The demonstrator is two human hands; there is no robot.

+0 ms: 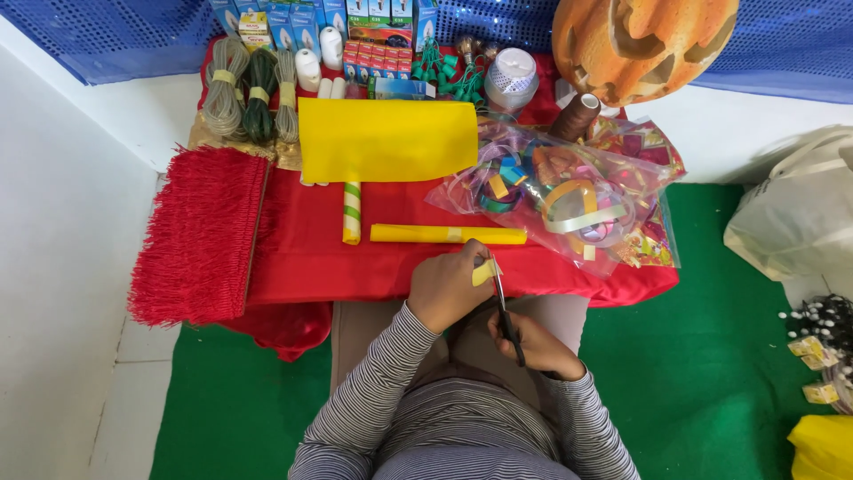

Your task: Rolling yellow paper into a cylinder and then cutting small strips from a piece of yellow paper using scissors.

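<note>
The left hand (447,286) pinches a small yellow strip (484,271) between thumb and fingertips, just past the near edge of the red table (302,258), toward its right half. The strip is short and tilted, its upper end toward the table and slightly right. The right hand (533,342) is clenched through the handles of the scissors (504,311), low over the lap. The scissors' long axis runs almost straight away from the person, handles near the body, blades pointing up toward the table edge and meeting the strip at its right side; whether the blades are apart cannot be told.

On the table just beyond the hands lies a yellow roll (449,234), long axis parallel to the near edge, well clear of the strip. A striped tube (352,212) stands crosswise to it, pointing from the middle of the table toward the near edge. Above it a yellow sheet (386,140) lies flat at the centre. A clear bag of ribbons (555,200) fills the right side up to the right edge. A red fringe (200,236) hangs over the left edge. Cord bundles (249,89) sit at the far left corner, and a pumpkin (644,40) leans over the far right corner.

Open room lies in the bare red band along the near edge left of the hands, and on the green floor (711,356) to the right.
</note>
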